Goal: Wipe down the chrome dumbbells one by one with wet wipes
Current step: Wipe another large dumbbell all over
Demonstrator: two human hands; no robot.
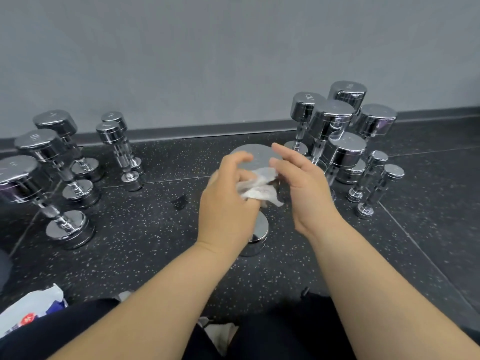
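Head view: left hand (228,203) grips crumpled wipe (257,189) over chrome dumbbell (260,229); right hand (304,188) slack.

The middle dumbbell (255,155) is mirror-polished chrome, its flat head smooth and glossy, like the right-hand dumbbells (335,114). The nearest left dumbbell (18,175) has a rough knurled band on its bright metal handle. The wet wipe (259,188) is a soft, white, crumpled, cloth-like sheet. The floor (145,255) is matt black, grainy and pale-flecked. The wall (207,61) is smooth matt grey. The wipe packet (33,307) is glossy plastic.
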